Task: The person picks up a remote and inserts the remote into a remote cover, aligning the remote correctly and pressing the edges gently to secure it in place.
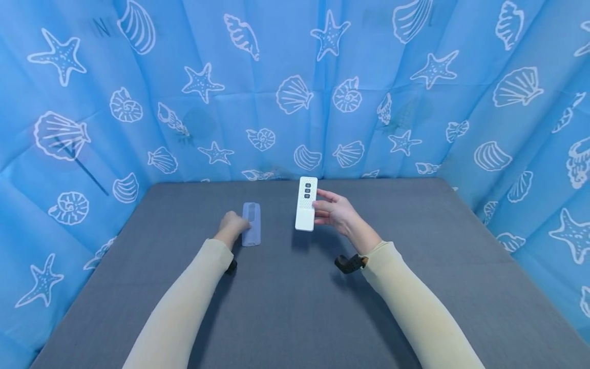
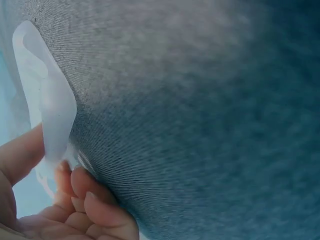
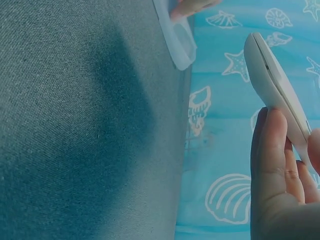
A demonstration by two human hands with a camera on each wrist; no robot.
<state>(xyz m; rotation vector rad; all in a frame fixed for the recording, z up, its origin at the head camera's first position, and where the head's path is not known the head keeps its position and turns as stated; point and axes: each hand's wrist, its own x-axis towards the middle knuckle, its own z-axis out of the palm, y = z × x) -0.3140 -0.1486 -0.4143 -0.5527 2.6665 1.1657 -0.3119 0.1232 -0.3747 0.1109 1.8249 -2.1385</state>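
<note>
My right hand (image 1: 340, 214) holds a white remote control (image 1: 305, 218) up over the table, thumb on its front edge and fingers behind. Three dark buttons show on the upper half of its face. In the right wrist view the remote (image 3: 272, 80) appears edge-on, with a thin seam along its side. Left of it, a translucent whitish sleeve-like cover (image 1: 251, 237) of similar length lies low at the table. My left hand (image 1: 232, 226) pinches the near side of this cover (image 2: 55, 100), thumb on top and the other fingers curled beneath.
A grey cloth-covered table (image 1: 286, 307) spreads under both arms. Blue curtains (image 1: 258, 113) with white shells and starfish hang behind it and along both sides. A dark band (image 1: 349, 263) sits at the right wrist, close over the cloth.
</note>
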